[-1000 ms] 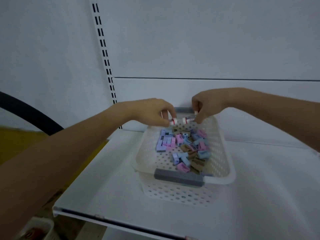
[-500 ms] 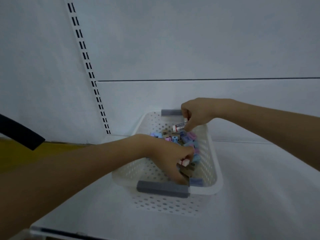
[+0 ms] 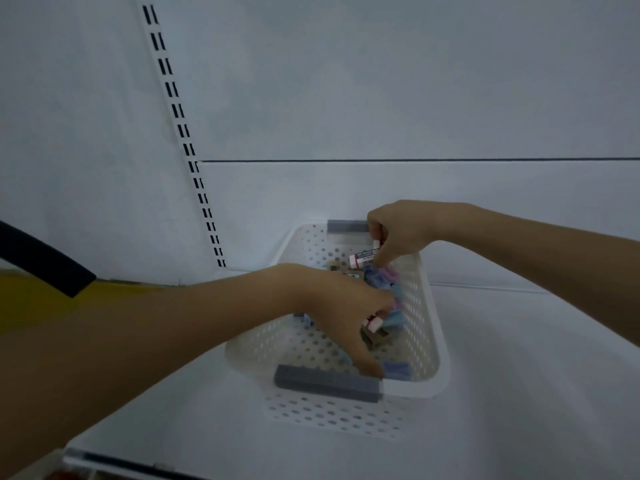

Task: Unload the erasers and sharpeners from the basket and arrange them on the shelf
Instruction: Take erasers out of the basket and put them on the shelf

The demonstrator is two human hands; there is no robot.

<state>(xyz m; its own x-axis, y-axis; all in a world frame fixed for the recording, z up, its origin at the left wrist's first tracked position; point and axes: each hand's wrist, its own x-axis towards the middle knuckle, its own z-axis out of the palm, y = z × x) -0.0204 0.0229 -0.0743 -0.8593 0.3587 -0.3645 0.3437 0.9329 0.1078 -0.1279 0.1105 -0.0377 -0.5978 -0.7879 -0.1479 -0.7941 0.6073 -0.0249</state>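
A white perforated basket (image 3: 429,341) with grey handle grips stands on the white shelf (image 3: 526,393). Inside lie several small pink, blue, purple and brown sharpeners (image 3: 393,320). My left hand (image 3: 343,306) reaches down into the basket's near part and holds a white eraser with red stripes (image 3: 373,322) in its curled fingers. My right hand (image 3: 398,230) is over the basket's far end and pinches another white eraser in a printed sleeve (image 3: 363,257). My left hand hides much of the pile.
The shelf's white back panel (image 3: 381,98) rises right behind the basket, with a slotted upright rail (image 3: 187,140) to the left. A dark curved bar (image 3: 41,261) and a yellow surface (image 3: 41,299) lie at the far left. The shelf's front edge (image 3: 114,462) runs near the bottom.
A second ago both hands held erasers together above the basket's far rim. My left hand has since dropped into the near part of the basket with its eraser; my right hand stayed at the far end.
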